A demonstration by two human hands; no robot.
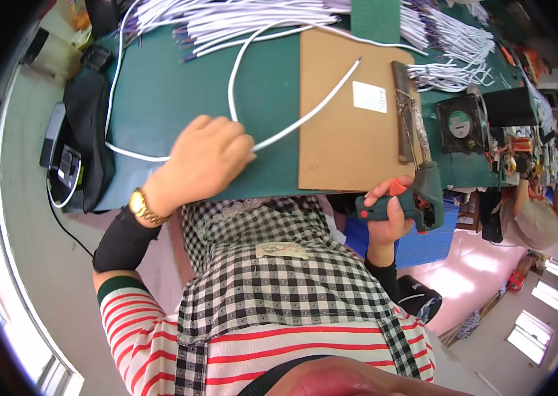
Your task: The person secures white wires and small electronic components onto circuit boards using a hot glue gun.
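Left hand: closed in a loose fist on a thin, smooth white sheathed cable that loops across the green matte table and onto a flat brown cardboard sheet. Right hand: clamped around the dark green pistol-grip soldering gun with orange trigger, held at the table's near edge. Beyond: bundles of cut white wires, small black fan.

Cable: smooth white plastic | board: matt brown card | counter: matt green | soldering gun: green plastic, metal tip
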